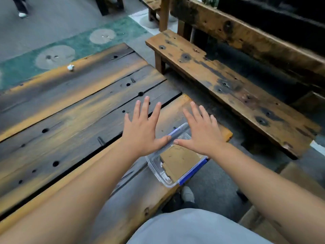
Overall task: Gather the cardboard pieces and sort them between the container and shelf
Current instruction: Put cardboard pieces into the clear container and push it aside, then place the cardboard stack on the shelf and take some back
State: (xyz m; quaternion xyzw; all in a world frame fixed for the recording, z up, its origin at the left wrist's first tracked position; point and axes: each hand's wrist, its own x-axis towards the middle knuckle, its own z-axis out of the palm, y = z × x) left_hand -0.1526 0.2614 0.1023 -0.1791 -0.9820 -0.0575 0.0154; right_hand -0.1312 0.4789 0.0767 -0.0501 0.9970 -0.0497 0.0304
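A clear plastic container (157,170) with blue clips sits at the near right corner of the wooden table (73,106). Flat brown cardboard pieces (179,162) lie inside it. My left hand (143,128) hovers palm down with fingers spread just over the container's left far side. Over the far right side my right hand (202,132) is held the same way, palm down, fingers apart. The two thumbs almost meet above the container. Neither hand holds anything. The far part of the container is hidden under my hands.
A small crumpled white scrap (70,67) lies on the table's far plank. A weathered wooden bench (228,81) with a backrest stands to the right across a narrow gap. A person's shoe (22,14) shows at the far left on the pavement.
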